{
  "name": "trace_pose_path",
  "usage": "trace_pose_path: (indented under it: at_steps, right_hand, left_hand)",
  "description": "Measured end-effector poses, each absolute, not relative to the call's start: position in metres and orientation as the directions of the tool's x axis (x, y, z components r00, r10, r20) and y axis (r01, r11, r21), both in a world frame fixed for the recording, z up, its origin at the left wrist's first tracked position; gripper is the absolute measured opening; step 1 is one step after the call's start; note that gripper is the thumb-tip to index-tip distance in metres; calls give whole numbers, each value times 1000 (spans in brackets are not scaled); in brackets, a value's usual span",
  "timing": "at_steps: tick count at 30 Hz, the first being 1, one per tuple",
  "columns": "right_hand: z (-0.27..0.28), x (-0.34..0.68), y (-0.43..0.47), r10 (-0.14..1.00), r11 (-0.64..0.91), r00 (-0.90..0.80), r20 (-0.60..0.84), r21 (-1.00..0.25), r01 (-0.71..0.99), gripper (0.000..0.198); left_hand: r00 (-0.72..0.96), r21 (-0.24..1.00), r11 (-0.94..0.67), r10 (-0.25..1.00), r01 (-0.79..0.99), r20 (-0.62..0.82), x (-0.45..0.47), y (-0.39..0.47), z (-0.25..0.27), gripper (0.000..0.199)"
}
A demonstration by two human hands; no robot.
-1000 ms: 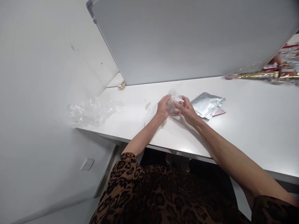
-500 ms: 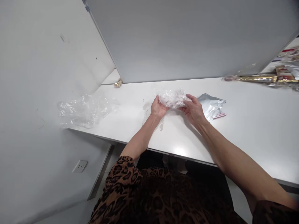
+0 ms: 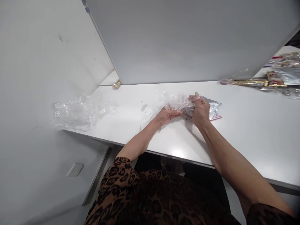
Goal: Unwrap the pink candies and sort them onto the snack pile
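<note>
Crumpled clear plastic wrap (image 3: 179,101) is bunched between my two hands over the white table. My left hand (image 3: 166,115) supports it from the left and below, fingers closed against its lower edge. On the right side, my right hand (image 3: 200,107) is curled and closed on the plastic, with the fingertips partly hidden. Whether anything lies inside the bunch I cannot make out. Just behind my right hand lies a silvery pouch (image 3: 213,105) with a red-striped card (image 3: 216,117) under its edge.
Another heap of clear plastic (image 3: 79,112) lies at the table's left end by the wall. A small gold wrapper (image 3: 116,84) sits at the back corner. Long gold-wrapped packages (image 3: 249,82) lie at the back right. A grey panel (image 3: 178,40) bounds the table (image 3: 253,137) behind.
My left hand has slid right and under the plastic. My right hand has turned and closed on its right side. The bunch has shifted right and looks looser. The view has moved slightly.
</note>
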State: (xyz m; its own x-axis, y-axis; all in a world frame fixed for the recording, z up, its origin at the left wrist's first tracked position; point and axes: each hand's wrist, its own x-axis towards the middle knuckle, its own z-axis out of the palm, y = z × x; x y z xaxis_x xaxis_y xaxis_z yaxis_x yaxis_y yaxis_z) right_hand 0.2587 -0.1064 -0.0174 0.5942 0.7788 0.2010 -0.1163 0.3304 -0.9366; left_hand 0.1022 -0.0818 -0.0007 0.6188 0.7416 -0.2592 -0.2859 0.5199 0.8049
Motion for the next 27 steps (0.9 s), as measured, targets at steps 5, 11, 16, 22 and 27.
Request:
trace_pose_path:
  at_steps: [5, 11, 16, 22, 27]
  right_hand:
    - [-2, 278, -109, 789, 359, 598, 143, -896, -259, 47]
    - [3, 292, -110, 828, 376, 551, 106, -833, -405, 53]
    - [9, 289, -115, 870, 357, 448, 207, -890, -282, 59]
    - [25, 285, -129, 916, 345, 318, 246, -887, -306, 47]
    - [21, 302, -120, 877, 433, 425, 224, -752, -497, 35]
  left_hand:
    - [627, 786, 594, 681, -170, -378, 99, -80, 1, 37]
    - [696, 702, 642, 655, -309, -294, 101, -79, -1, 34]
    - [610, 647, 621, 737, -442, -291, 101, -80, 2, 48]
    - [491, 667, 598, 785, -443, -378, 102, -78, 5, 60]
    - [573, 671, 671, 698, -315, -430, 101, -76, 0, 60]
